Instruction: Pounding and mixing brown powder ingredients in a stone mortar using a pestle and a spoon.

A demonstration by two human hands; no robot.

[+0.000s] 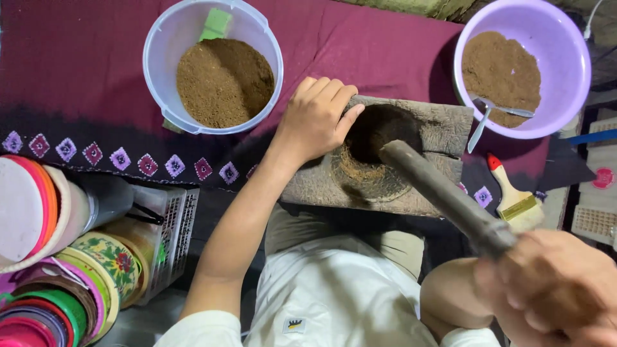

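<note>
The left hand (316,117) lies flat on the stone mortar (411,138), fingers together and curled over its far left edge, the thumb at the lip of the round hollow; it pinches nothing, only presses down. The right hand (553,286) is wrapped tight around the lower end of the pestle (443,193), which slants up from the bottom right; its blunt tip hangs over the hollow's right rim. Whether the tip touches the stone cannot be told. Brown powder clings to the hollow's near wall.

The mortar sits between the person's knees, on a maroon cloth (77,64). The white tub (212,64), with brown powder and a green scoop (216,23), stands just beyond the left hand, a narrow strip of cloth between them. The purple tub (565,64) stands close to the mortar's far right corner, a spoon (483,119) leaning over its near rim. A paintbrush (514,196) lies just right of the mortar, close under the pestle's shaft. The widest bare cloth is at far left.

At lower left, a stack of coloured lids (58,283) and a white basket (170,231) crowd the left elbow and are cut by the frame. The right hand is blurred and cropped at the bottom, so its fingers are hard to separate. The pestle hides part of the mortar's right side.
</note>
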